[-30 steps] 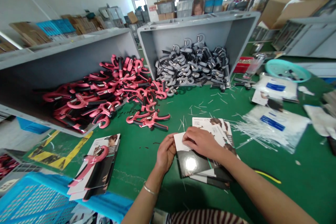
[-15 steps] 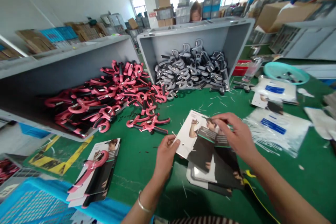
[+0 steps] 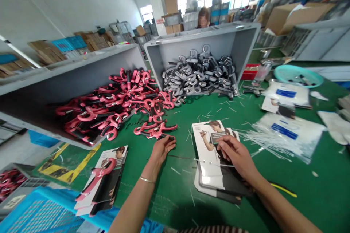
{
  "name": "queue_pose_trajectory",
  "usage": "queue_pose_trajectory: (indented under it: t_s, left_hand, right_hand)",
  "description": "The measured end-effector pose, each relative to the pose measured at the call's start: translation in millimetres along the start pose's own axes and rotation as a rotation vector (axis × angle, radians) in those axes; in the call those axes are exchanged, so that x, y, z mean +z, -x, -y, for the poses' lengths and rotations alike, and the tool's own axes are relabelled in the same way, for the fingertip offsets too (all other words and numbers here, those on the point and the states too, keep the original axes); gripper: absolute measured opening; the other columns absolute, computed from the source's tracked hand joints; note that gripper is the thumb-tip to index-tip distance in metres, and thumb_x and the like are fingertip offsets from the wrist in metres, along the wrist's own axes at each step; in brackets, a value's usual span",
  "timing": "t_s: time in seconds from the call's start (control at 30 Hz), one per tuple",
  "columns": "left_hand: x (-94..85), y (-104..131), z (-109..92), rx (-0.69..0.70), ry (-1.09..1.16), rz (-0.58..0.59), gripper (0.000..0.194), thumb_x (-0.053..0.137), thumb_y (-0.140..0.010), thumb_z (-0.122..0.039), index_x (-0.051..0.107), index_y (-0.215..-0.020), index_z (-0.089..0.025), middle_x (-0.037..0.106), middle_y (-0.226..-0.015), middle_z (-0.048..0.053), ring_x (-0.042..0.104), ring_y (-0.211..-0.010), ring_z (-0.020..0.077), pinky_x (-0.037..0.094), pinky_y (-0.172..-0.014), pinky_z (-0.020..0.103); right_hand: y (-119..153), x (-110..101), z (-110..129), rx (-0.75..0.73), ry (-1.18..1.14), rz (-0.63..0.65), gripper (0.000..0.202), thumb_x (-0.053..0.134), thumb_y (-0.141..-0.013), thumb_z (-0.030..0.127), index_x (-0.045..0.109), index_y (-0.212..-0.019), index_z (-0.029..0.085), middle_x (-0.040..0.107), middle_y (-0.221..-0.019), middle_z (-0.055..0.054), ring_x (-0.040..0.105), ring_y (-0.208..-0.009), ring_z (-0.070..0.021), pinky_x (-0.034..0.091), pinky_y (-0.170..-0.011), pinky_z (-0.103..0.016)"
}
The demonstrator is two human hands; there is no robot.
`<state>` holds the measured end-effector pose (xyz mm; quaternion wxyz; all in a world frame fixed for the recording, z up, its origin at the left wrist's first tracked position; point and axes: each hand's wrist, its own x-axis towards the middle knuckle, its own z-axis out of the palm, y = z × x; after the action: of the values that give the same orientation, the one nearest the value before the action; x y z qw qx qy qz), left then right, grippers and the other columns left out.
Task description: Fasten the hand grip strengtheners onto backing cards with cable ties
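My left hand point(image 3: 162, 148) is at the near handle of a pink and black hand grip point(image 3: 158, 129), its fingers bent around the handle's end. My right hand point(image 3: 237, 153) is over a printed card point(image 3: 207, 142) on a stack, with thumb and fingertips pressed together; what they pinch is hidden. A white tie point(image 3: 216, 164) runs through the card's holes, both ends sticking out sideways. At the left lie cards point(image 3: 95, 160) with a pink hand grip point(image 3: 94, 180) on top.
Gray crates hold pink grips point(image 3: 120, 94) and gray grips point(image 3: 191, 72). White ties point(image 3: 269, 142) spill from a plastic bag point(image 3: 298, 134) at the right, near a turquoise plate point(image 3: 298, 74). A blue basket point(image 3: 35, 211) is at the lower left. Behind the crates is a person point(image 3: 203, 17).
My left hand has left the card and moved left to the pink grip. The card now lies more upright on the stack with the tie through it. My right hand has moved down slightly.
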<state>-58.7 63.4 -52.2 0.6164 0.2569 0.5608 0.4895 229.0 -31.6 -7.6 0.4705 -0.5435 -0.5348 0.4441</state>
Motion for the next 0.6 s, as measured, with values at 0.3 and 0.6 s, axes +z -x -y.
queue_pose_trajectory:
  t_s: [0.3,0.6]
  left_hand:
    - [47.2,74.1,-18.4,0.454,-0.326,0.05,0.034,0.074,-0.077,-0.044,0.051,-0.073,-0.019,0.048,-0.052,-0.008,0.043,-0.041,0.0076,0.032,-0.042,0.02]
    - [96.2,170.9,-19.3,0.693,-0.692,0.613,0.016,0.066,-0.086,-0.027,0.069,-0.102,-0.024,0.068,-0.078,0.006,0.06,-0.067,0.022,0.042,-0.066,0.031]
  right_hand:
    - [15.6,-5.1,33.3,-0.017,0.114,0.086,0.027,0.052,-0.094,0.046,0.059,-0.107,0.023,0.067,-0.085,-0.002,0.052,-0.058,-0.0135,0.042,-0.055,-0.027]
    - [34.3,-3.9,62.9,0.02,0.204,0.203,0.04,0.04,-0.098,0.054,0.057,-0.085,0.021,0.064,-0.075,-0.003,0.057,-0.069,-0.0178,0.046,-0.065,-0.029]
